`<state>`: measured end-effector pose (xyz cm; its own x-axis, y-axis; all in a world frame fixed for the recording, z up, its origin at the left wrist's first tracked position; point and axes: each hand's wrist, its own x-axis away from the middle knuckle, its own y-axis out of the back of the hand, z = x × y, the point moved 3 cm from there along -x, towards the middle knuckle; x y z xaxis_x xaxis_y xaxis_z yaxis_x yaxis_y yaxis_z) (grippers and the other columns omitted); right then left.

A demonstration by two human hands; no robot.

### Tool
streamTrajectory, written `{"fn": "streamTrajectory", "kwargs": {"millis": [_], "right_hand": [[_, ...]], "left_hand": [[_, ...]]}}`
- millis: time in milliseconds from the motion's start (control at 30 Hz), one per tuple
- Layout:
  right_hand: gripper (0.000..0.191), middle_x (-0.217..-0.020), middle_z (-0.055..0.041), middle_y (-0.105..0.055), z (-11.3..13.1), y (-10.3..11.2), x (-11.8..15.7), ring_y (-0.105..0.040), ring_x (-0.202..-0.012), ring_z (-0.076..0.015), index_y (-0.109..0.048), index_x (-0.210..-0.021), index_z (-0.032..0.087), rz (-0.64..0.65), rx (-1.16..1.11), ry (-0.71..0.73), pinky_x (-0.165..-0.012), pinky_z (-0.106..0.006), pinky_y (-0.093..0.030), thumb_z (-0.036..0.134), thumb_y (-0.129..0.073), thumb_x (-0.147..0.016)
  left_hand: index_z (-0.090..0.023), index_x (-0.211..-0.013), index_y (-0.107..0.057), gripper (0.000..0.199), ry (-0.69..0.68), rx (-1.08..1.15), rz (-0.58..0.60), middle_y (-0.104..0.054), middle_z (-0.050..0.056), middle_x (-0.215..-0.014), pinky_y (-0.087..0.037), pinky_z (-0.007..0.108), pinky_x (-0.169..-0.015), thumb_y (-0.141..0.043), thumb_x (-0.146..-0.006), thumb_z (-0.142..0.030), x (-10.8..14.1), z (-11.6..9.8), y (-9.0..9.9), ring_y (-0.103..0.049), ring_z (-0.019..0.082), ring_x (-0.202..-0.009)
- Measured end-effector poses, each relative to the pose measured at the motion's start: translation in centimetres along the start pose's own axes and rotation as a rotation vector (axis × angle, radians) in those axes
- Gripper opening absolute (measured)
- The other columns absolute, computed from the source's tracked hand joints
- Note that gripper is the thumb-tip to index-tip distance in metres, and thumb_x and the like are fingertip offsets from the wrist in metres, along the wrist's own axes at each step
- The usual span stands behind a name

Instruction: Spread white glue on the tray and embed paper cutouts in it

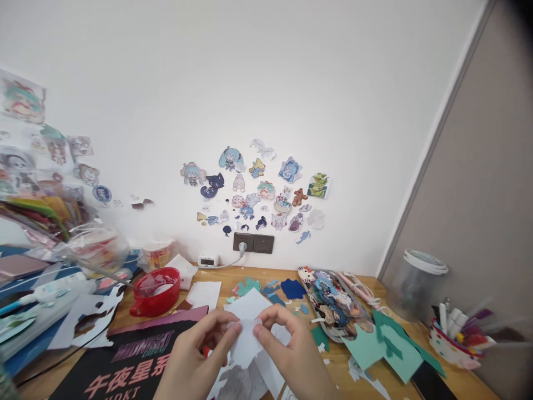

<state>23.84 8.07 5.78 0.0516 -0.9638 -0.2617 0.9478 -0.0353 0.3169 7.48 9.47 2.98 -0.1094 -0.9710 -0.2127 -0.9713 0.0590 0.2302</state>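
Observation:
A small pale piece of paper (245, 345) is held up over the desk between my two hands. My left hand (202, 353) pinches its left side between thumb and forefinger. On the opposite side, my right hand (291, 347) grips it the same way. Behind it is a larger white sheet (250, 303), partly covered by the held piece and my fingers. More loose paper, some with grey drawing (244, 383), lies under my hands. A small bit of orange-red shows by my left fingers; I cannot make out what it is.
A black printed bag or sheet (112, 355) and a red bowl (158, 291) stand left. To the right are a tray of cutouts (333, 305), green paper (366, 347), a pen holder (453, 344) and a lidded bucket (418, 283). Paper figures cover the wall behind.

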Motion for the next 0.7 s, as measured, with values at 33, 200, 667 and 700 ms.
{"fn": "streamTrajectory", "kwargs": {"millis": [33,200,667,700], "right_hand": [[0.013,-0.071,0.0011,-0.058,0.01,0.02,-0.01,-0.054,-0.073,-0.0142,-0.061,-0.076,0.018,0.000,0.002,0.000,-0.071,-0.023,-0.038,0.031,-0.058,-0.077],[0.014,-0.072,0.0002,-0.060,0.24,0.12,-0.07,-0.055,-0.074,-0.0148,-0.061,-0.076,0.017,-0.006,0.005,0.007,-0.071,-0.024,-0.039,0.031,-0.058,-0.076],[0.018,-0.080,-0.0001,-0.062,-0.11,0.52,-0.03,-0.056,-0.078,-0.0150,-0.058,-0.085,0.019,-0.085,-0.014,-0.074,-0.059,-0.022,-0.035,0.036,-0.057,-0.078],[0.018,-0.079,0.0000,-0.062,-0.11,0.49,-0.06,-0.056,-0.077,-0.0149,-0.058,-0.084,0.019,-0.084,-0.015,-0.066,-0.061,-0.022,-0.035,0.036,-0.057,-0.078]], "left_hand": [[-0.018,-0.086,-0.062,0.032,0.001,-0.001,0.006,-0.061,0.003,-0.076,-0.045,0.020,-0.049,-0.054,-0.078,-0.047,-0.01,-0.08,-0.02,-0.051,0.011,-0.054],[-0.017,-0.086,-0.062,0.031,-0.004,0.021,0.005,-0.061,0.003,-0.075,-0.045,0.020,-0.049,-0.053,-0.079,-0.047,-0.10,-0.33,-0.12,-0.052,0.011,-0.052],[-0.016,-0.076,-0.059,0.035,0.042,0.004,0.068,-0.058,0.000,-0.059,-0.042,0.018,-0.046,-0.052,-0.077,-0.050,0.03,-0.80,-0.38,-0.051,0.010,-0.049],[-0.016,-0.074,-0.059,0.035,0.042,-0.004,0.071,-0.057,0.000,-0.058,-0.042,0.018,-0.046,-0.052,-0.078,-0.050,0.03,-0.84,-0.39,-0.050,0.010,-0.049]]}}
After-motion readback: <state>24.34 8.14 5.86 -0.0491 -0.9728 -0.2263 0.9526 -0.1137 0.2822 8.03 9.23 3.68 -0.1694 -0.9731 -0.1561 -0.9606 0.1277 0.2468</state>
